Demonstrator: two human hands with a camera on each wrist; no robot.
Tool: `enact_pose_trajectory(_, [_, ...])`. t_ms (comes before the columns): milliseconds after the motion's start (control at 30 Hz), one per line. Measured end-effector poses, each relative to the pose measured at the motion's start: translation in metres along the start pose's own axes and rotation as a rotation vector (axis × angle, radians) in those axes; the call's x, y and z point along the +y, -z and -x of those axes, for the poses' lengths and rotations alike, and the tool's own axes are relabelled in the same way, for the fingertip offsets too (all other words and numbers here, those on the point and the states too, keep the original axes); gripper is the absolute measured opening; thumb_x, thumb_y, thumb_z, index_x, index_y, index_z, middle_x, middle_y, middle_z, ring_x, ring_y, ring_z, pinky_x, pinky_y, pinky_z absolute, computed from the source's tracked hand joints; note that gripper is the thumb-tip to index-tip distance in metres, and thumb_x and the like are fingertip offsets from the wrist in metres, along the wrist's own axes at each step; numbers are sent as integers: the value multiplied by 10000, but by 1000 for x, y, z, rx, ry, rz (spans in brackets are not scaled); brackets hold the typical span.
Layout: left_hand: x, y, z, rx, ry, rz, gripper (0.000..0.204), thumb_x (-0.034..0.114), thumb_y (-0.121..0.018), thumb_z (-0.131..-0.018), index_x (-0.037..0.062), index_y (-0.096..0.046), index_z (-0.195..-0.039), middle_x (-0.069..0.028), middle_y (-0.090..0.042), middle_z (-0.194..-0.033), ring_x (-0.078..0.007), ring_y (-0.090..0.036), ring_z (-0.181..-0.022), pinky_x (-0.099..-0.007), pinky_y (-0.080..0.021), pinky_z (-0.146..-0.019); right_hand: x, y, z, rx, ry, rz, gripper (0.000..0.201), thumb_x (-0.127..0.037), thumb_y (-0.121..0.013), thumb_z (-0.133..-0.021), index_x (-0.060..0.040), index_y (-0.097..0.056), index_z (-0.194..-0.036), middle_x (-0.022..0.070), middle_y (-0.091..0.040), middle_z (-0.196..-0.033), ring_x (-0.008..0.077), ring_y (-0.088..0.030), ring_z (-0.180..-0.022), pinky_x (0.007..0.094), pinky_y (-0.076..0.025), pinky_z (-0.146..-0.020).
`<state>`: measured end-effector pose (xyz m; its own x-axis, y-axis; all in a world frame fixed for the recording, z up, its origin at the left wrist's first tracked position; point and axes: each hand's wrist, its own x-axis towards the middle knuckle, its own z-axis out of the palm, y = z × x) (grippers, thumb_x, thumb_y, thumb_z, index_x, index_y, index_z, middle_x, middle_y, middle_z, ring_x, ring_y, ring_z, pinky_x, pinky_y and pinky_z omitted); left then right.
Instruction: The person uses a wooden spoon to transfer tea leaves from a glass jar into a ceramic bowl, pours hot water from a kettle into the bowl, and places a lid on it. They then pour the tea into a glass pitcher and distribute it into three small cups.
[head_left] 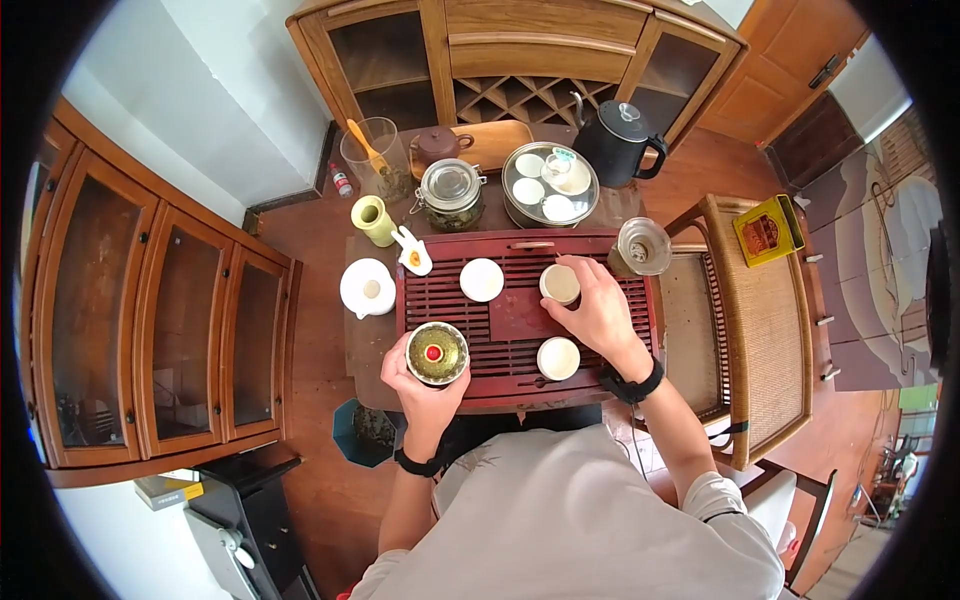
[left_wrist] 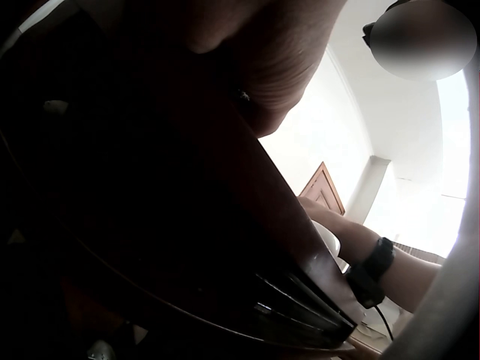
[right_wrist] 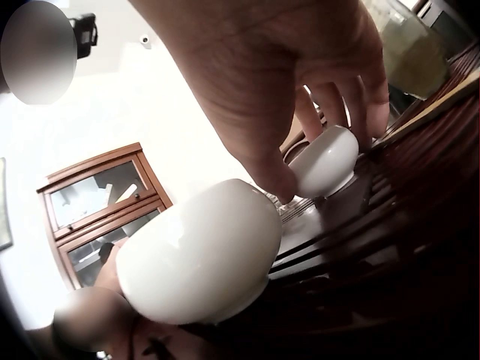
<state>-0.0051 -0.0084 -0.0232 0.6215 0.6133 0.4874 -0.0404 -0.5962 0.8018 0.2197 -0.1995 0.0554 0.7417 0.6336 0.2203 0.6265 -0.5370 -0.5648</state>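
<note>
My left hand (head_left: 428,396) grips a round glass tea vessel (head_left: 452,350) with a patterned rim, green-yellow inside with a red knob at its centre, over the front left of the slatted tea tray (head_left: 510,380). At the tray's right side, my right hand (head_left: 603,312) pinches a small white teacup (head_left: 556,283) between thumb and fingers. In the right wrist view that teacup (right_wrist: 330,163) sits low over the slats, thumb and fingers at its sides. A second white teacup (head_left: 558,358) stands nearer me, a third (head_left: 481,280) to the left. The left wrist view is mostly dark.
Left of the tray are a white lidded pot (head_left: 368,288), a hand-shaped white ornament (head_left: 413,252) and a yellow-green vase (head_left: 373,220). Behind stand a clip-top glass jar (head_left: 450,190), a round tin (head_left: 552,185) and a black kettle (head_left: 615,145). A glass pitcher (head_left: 641,247) stands at right.
</note>
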Motion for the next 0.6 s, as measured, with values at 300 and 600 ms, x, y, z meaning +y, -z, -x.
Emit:
enact_pose_trajectory(300, [4,1,-2,-5,10,-14,1008,59,-948,-771,48,-220,-1468,-216,-483,-1451,-299,-563,-1327,-462,-454,-1158,-3,-1,0,79,29,94,636,-177,-893,-795,-46,-614,-1351,179,-686,-1300,405,-635,-1192,493,-527,-1041])
enact_pose_trajectory(600, [4,0,-2,3,-22,-42,998,55,-948,-769,43,-232,-1464,-218,-488,-1449,-305,-567,-1320,-466,-456,-1151,-44,7,-19,-17,209,44,729,-215,-922,-774,-46,-593,-1402,173,-636,-1395,402,-595,-1266,485,-497,-1098])
